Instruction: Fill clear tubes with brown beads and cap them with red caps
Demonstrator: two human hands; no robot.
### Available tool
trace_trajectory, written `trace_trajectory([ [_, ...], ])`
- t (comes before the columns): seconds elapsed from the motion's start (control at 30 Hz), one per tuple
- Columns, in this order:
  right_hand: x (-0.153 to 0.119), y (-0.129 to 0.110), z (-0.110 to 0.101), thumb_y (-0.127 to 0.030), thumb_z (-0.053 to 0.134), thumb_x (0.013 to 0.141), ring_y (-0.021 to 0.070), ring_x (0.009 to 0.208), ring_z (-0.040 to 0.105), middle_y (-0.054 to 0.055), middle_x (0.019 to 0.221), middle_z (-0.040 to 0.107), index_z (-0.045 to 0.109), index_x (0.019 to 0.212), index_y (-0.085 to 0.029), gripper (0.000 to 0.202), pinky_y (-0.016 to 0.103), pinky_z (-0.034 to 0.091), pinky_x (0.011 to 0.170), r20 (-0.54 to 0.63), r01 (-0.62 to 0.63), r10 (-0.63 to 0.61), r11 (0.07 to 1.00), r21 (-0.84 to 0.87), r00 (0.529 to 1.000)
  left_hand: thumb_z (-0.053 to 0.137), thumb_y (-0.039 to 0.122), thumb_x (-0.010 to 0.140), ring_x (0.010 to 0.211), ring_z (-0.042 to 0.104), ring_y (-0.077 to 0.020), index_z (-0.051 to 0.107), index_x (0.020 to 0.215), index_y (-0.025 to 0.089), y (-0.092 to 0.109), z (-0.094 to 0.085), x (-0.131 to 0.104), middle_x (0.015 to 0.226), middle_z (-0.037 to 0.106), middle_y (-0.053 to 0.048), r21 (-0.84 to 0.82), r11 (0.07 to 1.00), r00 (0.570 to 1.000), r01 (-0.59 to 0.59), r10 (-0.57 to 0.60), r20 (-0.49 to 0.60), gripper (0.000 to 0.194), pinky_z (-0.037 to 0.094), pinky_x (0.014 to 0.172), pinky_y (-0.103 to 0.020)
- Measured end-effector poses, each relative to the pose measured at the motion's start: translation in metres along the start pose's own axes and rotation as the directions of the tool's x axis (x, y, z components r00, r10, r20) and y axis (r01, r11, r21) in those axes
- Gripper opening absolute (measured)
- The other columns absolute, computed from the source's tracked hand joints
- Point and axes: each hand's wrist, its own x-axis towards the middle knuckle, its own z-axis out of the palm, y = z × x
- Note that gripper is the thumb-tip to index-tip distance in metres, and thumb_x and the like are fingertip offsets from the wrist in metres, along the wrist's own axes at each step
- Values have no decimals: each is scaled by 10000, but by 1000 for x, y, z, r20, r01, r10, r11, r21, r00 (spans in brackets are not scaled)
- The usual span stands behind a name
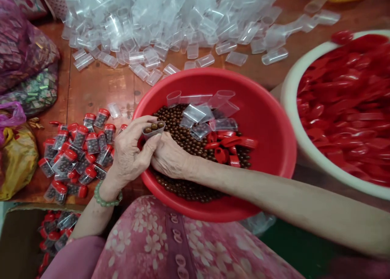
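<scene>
My left hand (131,151) is closed around a small clear plastic container (154,129). It is upright at the bowl's left rim, and several brown balls show at its open top. Right beside it, over the red bowl (271,116), is my right hand (171,155); its fingers are hidden behind the left thumb and the container. Loose brown balls (195,147) cover the bowl's bottom. On them lie several empty clear containers (195,113) and red caps (230,143).
Filled, red-capped containers (79,137) are heaped on the wooden table left of the bowl. A large pile of clear containers (170,23) spreads behind it. To the right stands a white tub (291,92) of red caps. A cardboard box (18,234) and plastic bags (21,47) are at left.
</scene>
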Motion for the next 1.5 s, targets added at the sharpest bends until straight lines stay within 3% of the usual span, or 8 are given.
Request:
trace_trajectory([
  [0.27, -52, -4, -18, -241, 506, 856, 313, 1093, 475, 163, 1188, 583, 646, 1067, -151, 269, 521, 359, 944, 237, 181, -147, 975, -127, 960, 574, 215, 886, 1006, 659, -172, 635, 1000, 129, 1, 4, 0, 1086, 695, -98, 80, 996, 999, -29, 30, -20, 156, 518, 926, -314],
  [0.53, -58, 30, -23, -196, 575, 851, 343, 1233, 451, 118, 1294, 592, 691, 1020, -207, 204, 572, 303, 1021, 369, 390, -303, 901, -190, 879, 564, 245, 892, 1004, 662, -172, 633, 997, 150, 1, 5, 1, 1093, 696, -93, 142, 990, 1000, -29, 29, 0, 157, 532, 918, -318],
  [0.67, -62, 40, -41, -138, 571, 827, 377, 1300, 400, 172, 1380, 522, 670, 1153, -178, 344, 593, 319, 1023, 281, 280, -212, 932, -229, 936, 563, 257, 893, 1010, 660, -178, 632, 1000, 151, 0, 5, 1, 1086, 699, -91, 164, 986, 999, -36, 36, 6, 166, 536, 922, -329],
  [0.77, -77, 33, -63, -194, 491, 906, 308, 1171, 518, 149, 1278, 582, 677, 1120, -194, 284, 486, 443, 951, 216, 136, -116, 987, -83, 970, 575, 244, 884, 1008, 659, -178, 632, 998, 153, 1, 6, 1, 1084, 699, -87, 159, 987, 999, -39, 39, 5, 156, 534, 929, -328],
  [0.9, -103, 12, -80, -239, 368, 992, 170, 891, 626, 62, 974, 668, 671, 1065, -235, 312, 299, 525, 789, 461, -47, -86, 962, 268, 883, 580, 236, 882, 1006, 659, -178, 632, 986, 147, 2, 7, 0, 1082, 697, -89, 145, 989, 1000, -25, 26, -2, 147, 530, 938, -322],
  [0.97, -113, 3, -79, -233, 345, 999, 173, 922, 630, 52, 979, 676, 670, 1076, -248, 334, 308, 523, 812, 516, -90, -76, 953, 289, 853, 576, 242, 885, 1004, 658, -178, 632, 985, 151, 3, 7, 0, 1085, 698, -87, 151, 988, 1000, -17, 17, 0, 146, 532, 937, -326],
  [1.3, -100, 14, -31, -65, 361, 914, 216, 1267, 503, 133, 1338, 580, 472, 1402, -169, 512, 423, 414, 1070, 433, 14, -116, 972, 233, 894, 575, 228, 882, 1005, 660, -182, 639, 982, 154, 2, 7, 0, 1081, 703, -82, 144, 990, 1000, -13, 13, -3, 140, 534, 940, -334],
  [1.5, -75, 20, -15, -50, 391, 876, 224, 1156, 578, 135, 1269, 614, 532, 1338, -141, 491, 409, 442, 1030, 469, 35, -38, 999, 15, 883, 587, 197, 868, 1009, 667, -180, 645, 1005, 139, 2, 7, -1, 1081, 711, -90, 118, 993, 1000, -16, 18, -11, 159, 536, 935, -322],
])
